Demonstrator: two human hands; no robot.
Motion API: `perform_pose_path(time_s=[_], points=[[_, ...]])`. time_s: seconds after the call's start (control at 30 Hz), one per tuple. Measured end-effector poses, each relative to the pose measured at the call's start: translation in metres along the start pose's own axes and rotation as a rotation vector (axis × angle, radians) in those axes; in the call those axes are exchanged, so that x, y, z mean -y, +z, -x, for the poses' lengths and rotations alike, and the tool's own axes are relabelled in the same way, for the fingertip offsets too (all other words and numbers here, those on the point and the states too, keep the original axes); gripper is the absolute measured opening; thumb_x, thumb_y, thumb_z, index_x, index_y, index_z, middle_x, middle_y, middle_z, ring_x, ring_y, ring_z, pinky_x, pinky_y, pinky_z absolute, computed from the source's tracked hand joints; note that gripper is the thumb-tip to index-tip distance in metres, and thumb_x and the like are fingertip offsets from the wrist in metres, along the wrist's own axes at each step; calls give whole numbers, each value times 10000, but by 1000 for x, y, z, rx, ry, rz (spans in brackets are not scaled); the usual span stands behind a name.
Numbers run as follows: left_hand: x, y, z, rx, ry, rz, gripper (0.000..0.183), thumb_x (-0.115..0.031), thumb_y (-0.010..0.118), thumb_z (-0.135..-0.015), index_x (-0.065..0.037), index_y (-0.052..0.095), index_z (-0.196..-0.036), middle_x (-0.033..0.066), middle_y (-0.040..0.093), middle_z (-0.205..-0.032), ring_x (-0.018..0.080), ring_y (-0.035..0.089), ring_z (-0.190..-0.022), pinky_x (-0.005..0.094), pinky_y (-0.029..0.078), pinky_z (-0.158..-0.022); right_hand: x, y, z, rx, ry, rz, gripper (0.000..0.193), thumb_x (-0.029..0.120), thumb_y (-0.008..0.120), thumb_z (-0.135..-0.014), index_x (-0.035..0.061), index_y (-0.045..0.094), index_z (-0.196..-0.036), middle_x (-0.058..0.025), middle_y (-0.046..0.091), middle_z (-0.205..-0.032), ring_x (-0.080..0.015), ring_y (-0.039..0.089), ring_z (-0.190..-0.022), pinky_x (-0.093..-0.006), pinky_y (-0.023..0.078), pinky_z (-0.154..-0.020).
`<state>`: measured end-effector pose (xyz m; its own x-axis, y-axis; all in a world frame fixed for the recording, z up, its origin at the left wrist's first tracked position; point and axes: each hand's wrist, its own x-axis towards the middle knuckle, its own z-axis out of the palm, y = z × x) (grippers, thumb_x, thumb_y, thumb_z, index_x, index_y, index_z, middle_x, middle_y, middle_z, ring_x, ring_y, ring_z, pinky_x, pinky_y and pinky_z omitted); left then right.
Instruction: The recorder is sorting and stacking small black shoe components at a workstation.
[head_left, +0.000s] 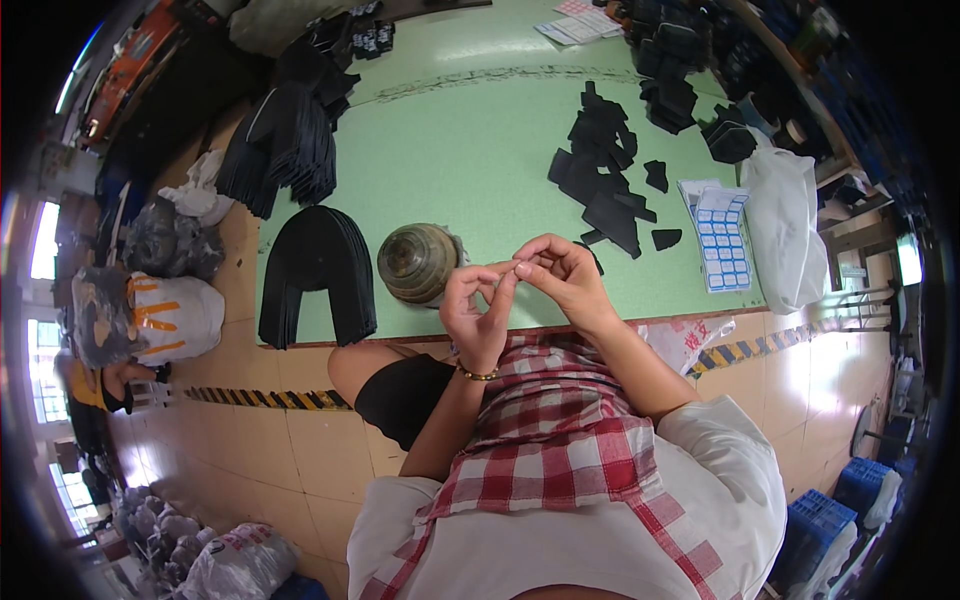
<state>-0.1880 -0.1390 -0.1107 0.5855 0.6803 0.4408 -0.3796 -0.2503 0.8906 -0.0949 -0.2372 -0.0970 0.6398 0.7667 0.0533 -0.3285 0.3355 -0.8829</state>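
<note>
Over the near edge of the green table (450, 160), my left hand (476, 315) and my right hand (572, 287) meet at their fingertips. Both are closed in a pinch; anything between the fingers is too small to make out. Just left of my left hand stands a round, domed pot-like object (412, 262) with brownish-green bands. Farther left lies a neat stack of black U-shaped pieces (321, 245). Beyond my right hand are loose black flat cut pieces (600, 185) in a heap. Another black piece is partly hidden behind that hand.
More stacked black pieces (300, 140) lie at the far left of the table. On the right are a blue-and-white printed card (722, 245) and a white plastic bag (785, 230). Filled bags (180, 315) stand on the floor at left, blue crates (815, 530) at lower right.
</note>
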Motion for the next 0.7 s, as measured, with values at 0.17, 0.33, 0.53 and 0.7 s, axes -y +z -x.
perform_pose_path(time_s=[0.17, 0.33, 0.53, 0.7], points=[[-2, 0, -5, 115, -102, 150, 197, 73, 605, -816, 33, 517, -987, 133, 631, -961, 99, 562, -817, 222, 461, -738, 10, 6, -3, -94, -239, 506, 129, 45, 671, -807, -12, 609, -904, -67, 623, -855, -138, 599, -840, -267, 483, -740], [-3, 5, -4, 226, -90, 168, 278, 64, 638, -783, 42, 515, -1031, 144, 596, -1047, 160, 579, -965, 278, 481, -840, 16, 1, -5, -149, -481, 903, 153, 40, 695, -740, 7, 602, -857, -96, 603, -808, -241, 595, -765, -315, 471, -681], [-7, 10, -4, 225, -181, 162, 308, 56, 667, -753, 25, 495, -1007, 130, 582, -1039, 164, 571, -983, 291, 490, -839, 12, -4, -5, -173, -652, 1104, 213, 68, 720, -691, 31, 588, -854, -80, 600, -804, -267, 574, -743, -346, 458, -651], [-2, 6, -6, 213, -293, 247, 282, 59, 653, -767, 5, 464, -968, 126, 583, -1003, 155, 576, -940, 281, 497, -818, 10, -5, -3, -124, -654, 1160, 332, 89, 727, -678, 51, 565, -964, -74, 603, -806, -247, 577, -751, -342, 451, -665]])
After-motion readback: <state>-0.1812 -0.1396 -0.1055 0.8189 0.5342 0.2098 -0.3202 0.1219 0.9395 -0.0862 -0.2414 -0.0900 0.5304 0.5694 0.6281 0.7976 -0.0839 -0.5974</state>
